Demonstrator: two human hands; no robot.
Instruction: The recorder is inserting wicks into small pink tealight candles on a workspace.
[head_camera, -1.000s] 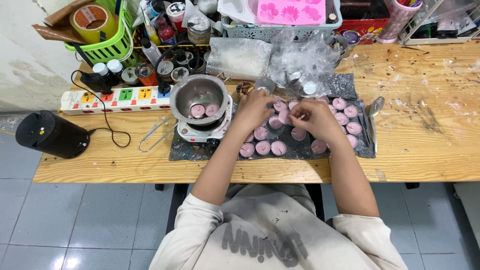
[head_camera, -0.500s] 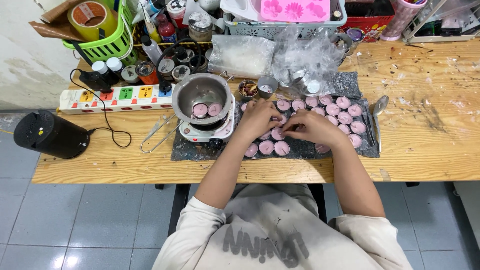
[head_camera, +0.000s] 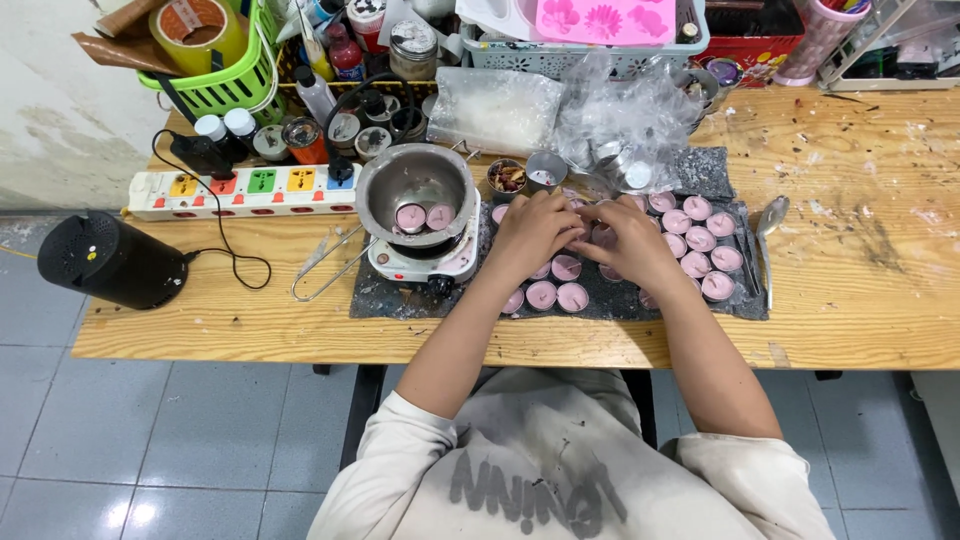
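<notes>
Left hand (head_camera: 535, 232): fingers curled over the pink tealight candles (head_camera: 700, 240) on the dark mat (head_camera: 395, 298); grip hidden.
Right hand (head_camera: 632, 243): likewise, can't tell.
Risk: a sleeve nudging neighbouring cups, probably spilling soft wax.

The scene is lit brightly and evenly from above. Only soft, short shadows are cast on the surface (head_camera: 860, 300). Glare is seen on the metal bowl (head_camera: 417, 190) and crumpled plastic bag (head_camera: 625, 125). Slight wide-angle bending is noticed at the edges.
</notes>
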